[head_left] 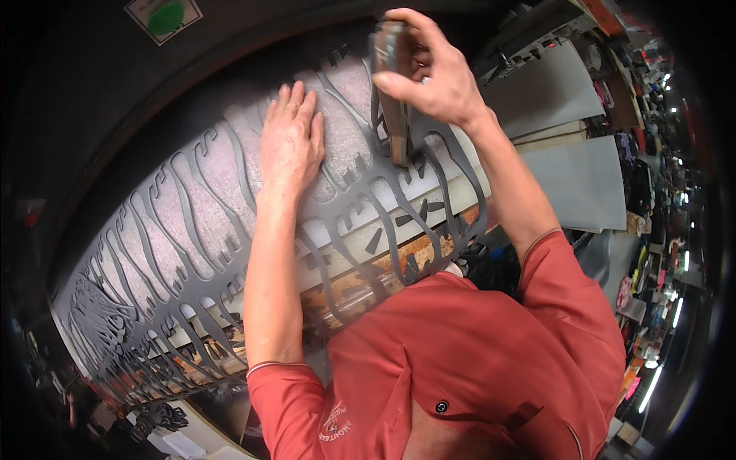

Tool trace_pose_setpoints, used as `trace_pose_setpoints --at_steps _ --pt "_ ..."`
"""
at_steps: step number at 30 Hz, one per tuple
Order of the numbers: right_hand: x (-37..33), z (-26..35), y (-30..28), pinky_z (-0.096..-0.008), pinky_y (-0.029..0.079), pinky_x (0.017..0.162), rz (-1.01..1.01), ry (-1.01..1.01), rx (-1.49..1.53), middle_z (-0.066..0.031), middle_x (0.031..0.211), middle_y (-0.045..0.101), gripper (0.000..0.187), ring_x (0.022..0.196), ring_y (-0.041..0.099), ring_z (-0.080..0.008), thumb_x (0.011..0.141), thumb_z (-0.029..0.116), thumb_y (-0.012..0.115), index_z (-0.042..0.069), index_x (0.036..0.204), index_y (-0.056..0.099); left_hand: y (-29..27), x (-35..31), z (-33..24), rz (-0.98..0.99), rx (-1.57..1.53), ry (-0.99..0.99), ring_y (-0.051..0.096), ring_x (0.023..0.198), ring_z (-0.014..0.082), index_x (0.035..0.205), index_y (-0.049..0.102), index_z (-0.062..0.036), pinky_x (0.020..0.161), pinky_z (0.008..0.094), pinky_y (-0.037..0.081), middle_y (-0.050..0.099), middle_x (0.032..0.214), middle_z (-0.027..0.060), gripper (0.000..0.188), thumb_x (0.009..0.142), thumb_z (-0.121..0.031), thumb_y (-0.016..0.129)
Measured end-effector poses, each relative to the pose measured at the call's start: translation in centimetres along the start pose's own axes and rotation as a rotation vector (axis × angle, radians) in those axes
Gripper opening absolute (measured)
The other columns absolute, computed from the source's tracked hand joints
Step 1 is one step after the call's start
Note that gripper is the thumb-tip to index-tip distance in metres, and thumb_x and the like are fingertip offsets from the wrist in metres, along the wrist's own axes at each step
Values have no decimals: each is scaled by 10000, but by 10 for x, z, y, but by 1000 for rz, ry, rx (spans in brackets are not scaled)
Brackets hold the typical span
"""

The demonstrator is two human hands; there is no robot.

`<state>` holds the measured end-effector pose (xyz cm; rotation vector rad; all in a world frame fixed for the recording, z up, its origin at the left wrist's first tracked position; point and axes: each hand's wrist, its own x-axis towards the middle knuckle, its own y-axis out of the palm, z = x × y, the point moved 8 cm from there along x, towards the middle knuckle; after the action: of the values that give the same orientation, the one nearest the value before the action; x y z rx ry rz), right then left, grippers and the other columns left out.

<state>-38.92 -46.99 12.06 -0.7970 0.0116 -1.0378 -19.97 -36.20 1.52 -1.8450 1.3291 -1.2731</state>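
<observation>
A dark grey sheet (341,201) full of long, curved cut-outs drapes over a pale, speckled board (222,165) and hangs past its near edge. My left hand (293,142) lies flat on it, fingers stretched and pointing away from me. To the right, my right hand (438,73) grips the upper part of a long, narrow cutting die (395,115), thumb on the near side and fingers behind. The die stands edge-on, blurred by motion; its lower end is close to the sheet, and I cannot tell whether they touch.
A dark machine body (115,84) with a green-dotted label (165,17) rises beyond the board. Large grey sheets (575,180) are stacked at the right. Small dark offcuts (373,241) lie near the front edge. Crumpled grey strips (100,307) bunch at the far left.
</observation>
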Motion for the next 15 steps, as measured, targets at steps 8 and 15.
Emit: trace_pose_setpoints --at_steps 8,15 --pt "-102 51 -31 -375 552 992 -170 -304 20 -136 1354 536 1069 1177 617 -232 705 149 942 93 1562 304 -20 15 -9 107 -228 -159 398 1535 402 1471 594 9 1269 484 313 522 1566 251 558 1096 -403 563" --pt "-126 67 -37 -380 607 877 -263 -426 -28 -175 1282 621 990 1073 685 -283 650 133 991 106 1471 438 -58 -7 -150 116 -1143 148 566 1426 346 1518 565 -18 1189 402 433 573 1535 241 538 1037 -218 702"
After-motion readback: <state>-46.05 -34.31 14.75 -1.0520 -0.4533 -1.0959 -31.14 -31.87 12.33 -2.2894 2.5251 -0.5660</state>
